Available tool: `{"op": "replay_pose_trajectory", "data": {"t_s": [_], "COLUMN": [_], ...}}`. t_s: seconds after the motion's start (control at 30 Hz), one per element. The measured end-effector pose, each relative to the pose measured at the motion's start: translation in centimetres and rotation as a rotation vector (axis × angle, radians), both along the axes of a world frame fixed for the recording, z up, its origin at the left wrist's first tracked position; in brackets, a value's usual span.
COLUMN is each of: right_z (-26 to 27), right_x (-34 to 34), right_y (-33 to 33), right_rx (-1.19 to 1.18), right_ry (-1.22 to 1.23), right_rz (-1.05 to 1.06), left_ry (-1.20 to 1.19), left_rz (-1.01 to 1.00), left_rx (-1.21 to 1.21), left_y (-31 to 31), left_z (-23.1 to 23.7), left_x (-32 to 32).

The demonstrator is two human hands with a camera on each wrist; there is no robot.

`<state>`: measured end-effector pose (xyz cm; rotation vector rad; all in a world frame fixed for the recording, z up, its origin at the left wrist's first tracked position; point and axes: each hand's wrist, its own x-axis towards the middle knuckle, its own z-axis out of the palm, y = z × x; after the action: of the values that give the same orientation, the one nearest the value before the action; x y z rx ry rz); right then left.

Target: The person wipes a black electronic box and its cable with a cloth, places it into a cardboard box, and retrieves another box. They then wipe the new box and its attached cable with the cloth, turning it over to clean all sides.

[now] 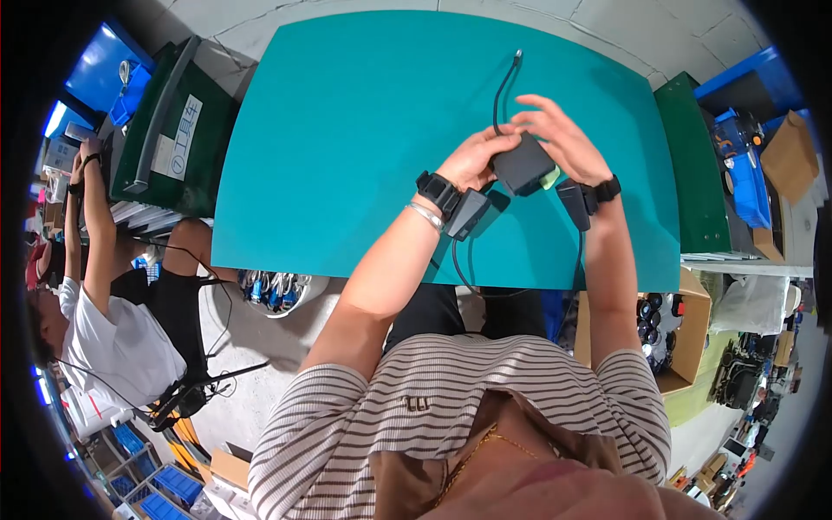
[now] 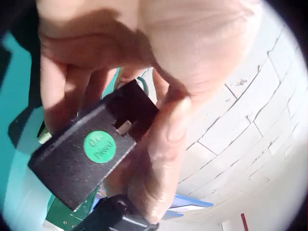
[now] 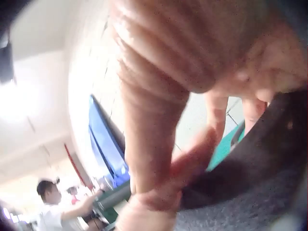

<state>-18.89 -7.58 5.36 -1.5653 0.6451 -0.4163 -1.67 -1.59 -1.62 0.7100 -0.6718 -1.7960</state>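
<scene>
"Black box first: where have we got it? Going by the head view."

"Up in our left hand, which looks to be over the right half of the teal tabletop. Fingers and thumb pinch one end. A cable seems to come out by those fingertips and run away from us to a metal plug."

"And our right hand?"

"Right next to it on the other side, fingers stretched out and spread, no grip that we can make out. Can't tell if its thumb is touching."

"OK, left wrist view?"

"Way better look. The box is tilted between the fingers, with a round green sticker facing us that reads something like 'Q.C. Passed', plus a little slot beside it with something pale inside. We can't say what."

"Right wrist?"

"Mostly blur tbh. Fingers up close, and a dark bulk lower right that's probably the box. Wouldn't judge contact from that one."

"So which step are we on?"

"Our guess: handling the box midair, maybe turning it or checking it over. For the next move we'd want the left pinch kept firm while the right hand takes an edge or the cable, without yanking where the cable seems to join."
</scene>
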Motion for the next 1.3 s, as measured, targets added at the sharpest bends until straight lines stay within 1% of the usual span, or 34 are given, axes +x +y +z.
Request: {"op": "replay_pose_trajectory", "data": {"t_s": [0.07,0.1,0.13,0.2,0.23,0.3,0.33,0.4,0.47,0.53,0.57,0.6,0.63,0.67,0.73,0.77,0.8,0.83,0.87,0.97,1.0,1.13,1.2,1.3], "right_z": [-0.5,-1.0,-1.9,-3.7,-4.1,-3.9,-3.9,-4.6,-4.8,-4.4,-4.6,-4.8,-4.9,-4.9,-4.5,-4.6,-4.9,-5.1,-5.3,-5.4,-5.5,-6.1,-6.1,-6.2], "right_x": [-0.9,-1.4,-1.4,-1.1,-1.1,-0.5,-0.6,-0.7,-0.7,-0.4,-0.4,-0.4,-0.3,-0.3,0.1,0.1,0.1,0.0,-0.1,-0.3,-0.5,-0.6,-0.3,-0.3], "right_y": [0.3,0.3,0.3,0.8,1.0,1.6,2.0,1.8,1.8,2.2,2.2,2.0,2.0,2.3,2.8,2.8,2.6,2.4,2.2,2.0,1.9,1.5,1.6,1.5], "right_rx": [0.138,0.176,0.188,0.091,0.075,0.054,0.027,0.046,0.055,-0.037,-0.031,-0.107,-0.185,-0.182,-0.119,-0.122,-0.179,-0.236,-0.238,-0.238,-0.236,-0.204,-0.141,-0.136], "right_ry": [-0.223,-0.229,-0.222,-0.362,-0.333,-0.337,-0.339,-0.337,-0.334,-0.267,-0.27,-0.252,-0.234,-0.238,-0.301,-0.31,-0.336,-0.36,-0.365,-0.401,-0.399,-0.393,-0.48,-0.474], "right_rz": [-0.219,-0.154,-0.144,0.015,-0.025,-0.018,-0.021,-0.029,-0.034,-0.071,-0.069,-0.08,-0.091,-0.092,-0.163,-0.169,-0.212,-0.257,-0.267,-0.391,-0.401,-0.407,-0.416,-0.414], "left_ry": [0.086,0.14,0.171,0.167,0.166,0.071,0.07,-0.016,-0.036,-0.081,-0.104,-0.107,-0.095,-0.083,-0.088,-0.081,-0.072,-0.078,-0.098,-0.118,-0.115,-0.149,-0.202,-0.253], "left_rz": [0.042,0.106,0.116,0.169,0.18,0.132,0.136,0.088,0.097,0.056,0.052,0.053,0.071,0.088,0.079,0.144,0.207,0.199,0.167,0.1,0.076,0.064,0.066,0.071], "left_rx": [0.008,0.081,0.096,0.143,0.153,0.119,0.142,0.12,0.122,0.06,0.058,0.063,0.029,-0.005,-0.019,0.019,0.055,0.052,0.0,-0.094,-0.133,-0.163,-0.247,-0.267], "left_y": [-0.6,-0.7,-1.1,-1.3,-1.4,-0.9,-0.8,-1.1,-0.8,-0.7,-0.6,-0.6,-0.6,-0.6,-0.3,-0.3,-0.3,-0.5,-0.7,-0.3,-0.1,0.1,0.4,0.3], "left_z": [0.0,0.2,0.1,0.0,-0.1,-0.2,-0.4,-0.4,-0.1,0.0,0.1,0.0,0.1,0.1,0.4,0.5,0.7,0.5,-0.2,0.4,0.7,1.0,1.4,1.2], "left_x": [0.7,0.8,1.2,1.2,1.1,1.2,1.2,1.5,1.2,1.0,1.0,0.9,0.7,0.7,0.6,0.4,0.1,0.1,0.3,0.0,-0.2,-0.3,-0.3,-0.2]}}
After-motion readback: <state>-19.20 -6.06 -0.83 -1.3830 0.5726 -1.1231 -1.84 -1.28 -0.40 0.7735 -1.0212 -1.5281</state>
